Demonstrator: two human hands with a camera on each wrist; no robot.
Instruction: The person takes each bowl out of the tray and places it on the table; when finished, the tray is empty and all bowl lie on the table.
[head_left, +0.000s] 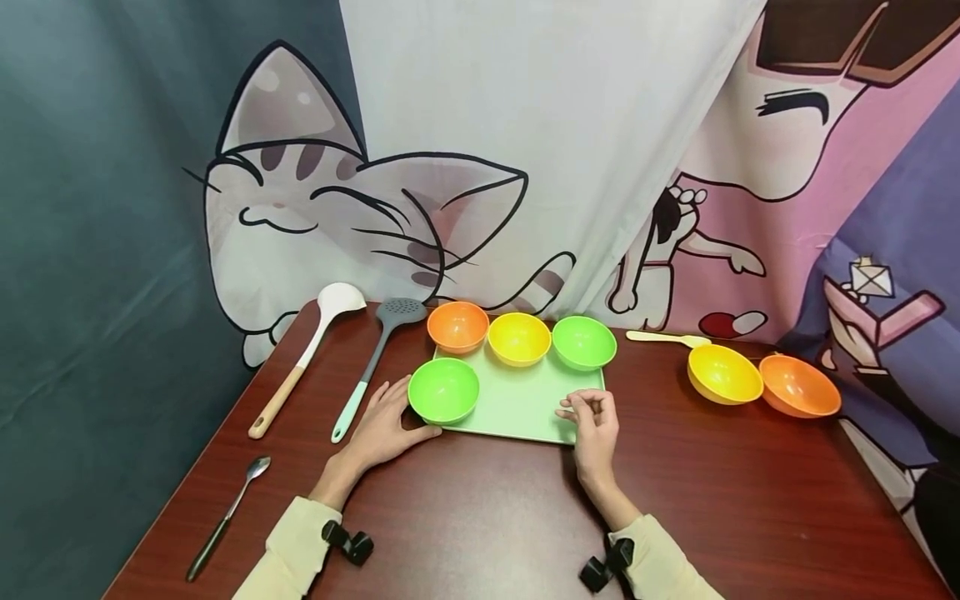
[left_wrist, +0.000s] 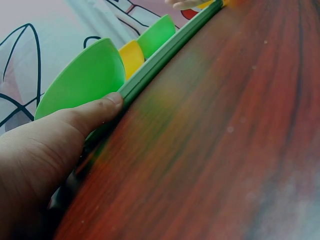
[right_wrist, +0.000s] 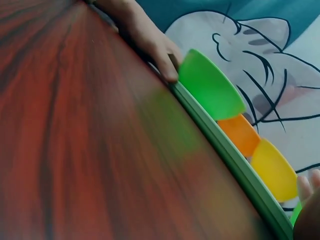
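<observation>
- Green plastic tray (head_left: 517,408) sits flat on the dark wooden table (head_left: 480,517), right in front of the person, with four bowls on it: a green bowl (head_left: 443,389) at the near-left corner and an orange bowl (head_left: 457,326), a yellow bowl (head_left: 519,338) and a second green bowl (head_left: 583,342) lined up along the far edge.
- Left hand (head_left: 382,429) has relaxed, fairly straight fingers lying at the near-left corner, thumb (left_wrist: 95,112) pressed against the rim just under that green bowl.
- Right hand (head_left: 592,421) is at the near-right corner with fingers curled in over the edge. Looks like a pinch on the rim, but I can't tell for sure.
- My guess on handling: thin, stiff, light, and pretty slick, so the bowls would probably slide if it tips. The two near corners or the short sides look like the sensible places to hold, keeping it level.
- Off to the sides: a ladle (head_left: 307,358), a slotted spatula (head_left: 375,358), a spoon (head_left: 225,517), plus two more bowls (head_left: 761,379).
</observation>
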